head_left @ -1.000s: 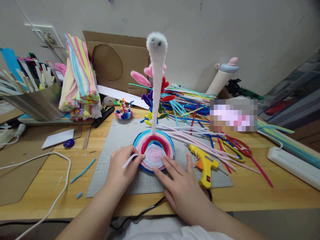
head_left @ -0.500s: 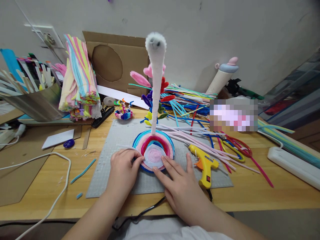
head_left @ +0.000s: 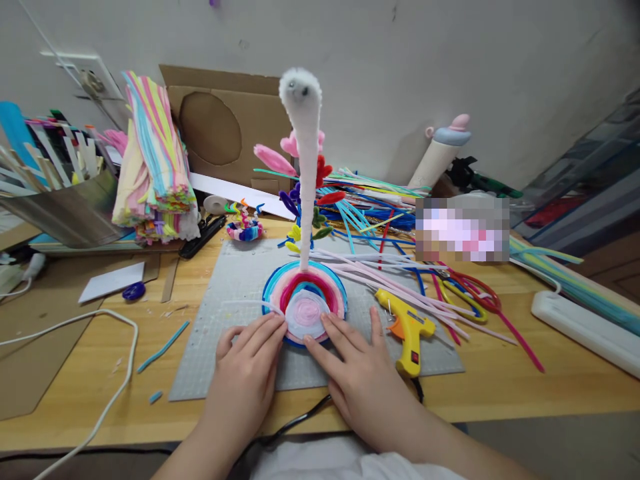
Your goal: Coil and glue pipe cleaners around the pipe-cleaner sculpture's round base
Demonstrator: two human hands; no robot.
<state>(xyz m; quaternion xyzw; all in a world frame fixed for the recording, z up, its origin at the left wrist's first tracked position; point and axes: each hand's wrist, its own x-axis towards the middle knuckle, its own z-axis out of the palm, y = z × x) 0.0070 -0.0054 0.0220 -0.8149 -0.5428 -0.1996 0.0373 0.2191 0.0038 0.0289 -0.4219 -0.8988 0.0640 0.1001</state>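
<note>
A round base point(head_left: 280, 283) of coiled pipe cleaners, ringed in blue, pink and red with a pale spiral in the middle, lies on the cutting mat. From its far side rises a white fuzzy stem point(head_left: 307, 173), thicker at the top. My left hand point(head_left: 250, 360) lays its outstretched fingers on the base's left near edge; its thumb is hidden. A pale pipe cleaner point(head_left: 247, 303) sticks out leftward from beside those fingertips. With fingers spread, my right hand point(head_left: 363, 370) presses fingertips on the pale spiral's right and near edges.
Right of my right hand lies a yellow glue gun point(head_left: 407, 327), its cord running toward me. Scissors point(head_left: 465, 297) and loose pipe cleaners point(head_left: 380, 273) spread behind it. A small colourful ring point(head_left: 245, 231), cardboard point(head_left: 265, 127) and a pen holder point(head_left: 75, 207) stand farther back.
My left hand has changed from a thumb-and-finger pinch at the base's left edge to fingers laid flat there. The pale strand now shows more clearly. My right hand stays in place.
</note>
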